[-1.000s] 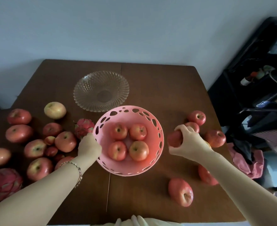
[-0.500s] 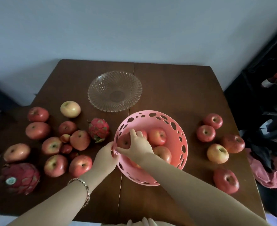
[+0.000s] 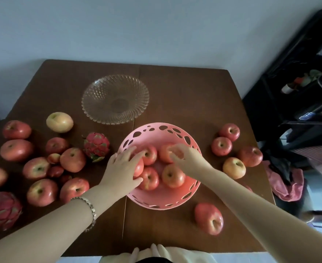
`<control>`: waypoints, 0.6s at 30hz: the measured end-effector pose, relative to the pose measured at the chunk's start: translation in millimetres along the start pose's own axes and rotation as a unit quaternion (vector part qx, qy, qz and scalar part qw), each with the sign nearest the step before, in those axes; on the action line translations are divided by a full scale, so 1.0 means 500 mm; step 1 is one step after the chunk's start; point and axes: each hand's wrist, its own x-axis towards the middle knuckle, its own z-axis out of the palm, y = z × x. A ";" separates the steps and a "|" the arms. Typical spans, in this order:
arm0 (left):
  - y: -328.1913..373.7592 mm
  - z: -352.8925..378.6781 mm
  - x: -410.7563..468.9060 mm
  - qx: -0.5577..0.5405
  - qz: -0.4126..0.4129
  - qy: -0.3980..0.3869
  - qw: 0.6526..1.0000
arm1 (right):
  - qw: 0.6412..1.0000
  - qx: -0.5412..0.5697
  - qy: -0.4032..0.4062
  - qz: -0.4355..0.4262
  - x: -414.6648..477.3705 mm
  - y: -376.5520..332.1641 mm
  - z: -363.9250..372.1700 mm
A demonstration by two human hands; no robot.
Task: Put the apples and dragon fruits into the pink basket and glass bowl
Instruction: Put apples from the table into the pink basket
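The pink basket stands mid-table with several red apples in it. My left hand reaches over its left rim, fingers and thumb curled around the leftmost apple. My right hand comes in from the right, its blurred fingertips on the back-right apple; whether it grips is unclear. Behind the basket sits the empty glass bowl. A small dragon fruit lies left of the basket and a large one at the left edge.
Several loose apples crowd the table's left side, more lie right of the basket, and one near the front edge. A black shelf and a pink cloth are beyond the right edge.
My right hand carried an apple from the right-hand group into the basket, then shifted to the back-right apple. My left hand moved from the basket's rim onto the leftmost apple.
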 end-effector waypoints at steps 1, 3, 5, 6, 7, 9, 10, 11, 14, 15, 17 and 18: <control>0.006 0.000 0.004 0.019 0.003 -0.011 1.000 | 0.996 -0.085 -0.024 0.020 -0.010 0.023 -0.029; 0.023 0.006 0.012 0.028 -0.005 -0.007 1.000 | 0.958 -0.240 -0.130 0.089 -0.039 0.066 -0.067; 0.036 0.010 0.016 0.027 -0.023 0.000 0.999 | 0.904 -0.312 -0.237 0.171 -0.072 0.096 -0.064; 0.042 0.012 0.019 0.036 -0.028 -0.003 0.999 | 0.887 -0.318 -0.269 0.198 -0.090 0.110 -0.053; 0.043 0.014 0.020 0.042 -0.035 -0.006 0.998 | 0.880 -0.317 -0.289 0.205 -0.102 0.124 -0.035; 0.040 0.016 0.023 0.042 -0.038 -0.013 0.998 | 0.888 -0.292 -0.292 0.204 -0.117 0.151 0.006; 0.036 0.016 0.024 0.038 -0.038 -0.016 0.998 | 0.895 -0.278 -0.284 0.202 -0.117 0.164 0.024; 0.031 0.015 0.023 0.029 -0.041 -0.018 0.999 | 0.905 -0.263 -0.273 0.193 -0.119 0.174 0.039; 0.018 0.006 0.014 -0.012 -0.059 -0.022 0.998 | 0.922 -0.206 -0.259 0.201 -0.120 0.190 0.046; 0.015 0.005 0.009 -0.022 -0.059 -0.020 0.998 | 0.927 -0.185 -0.252 0.209 -0.121 0.195 0.041; 0.005 0.001 0.003 -0.042 -0.046 -0.007 0.998 | 0.933 -0.162 -0.225 0.230 -0.120 0.192 0.014; 0.003 0.000 0.002 -0.052 -0.036 -0.002 0.998 | 0.935 -0.167 -0.201 0.240 -0.121 0.186 -0.010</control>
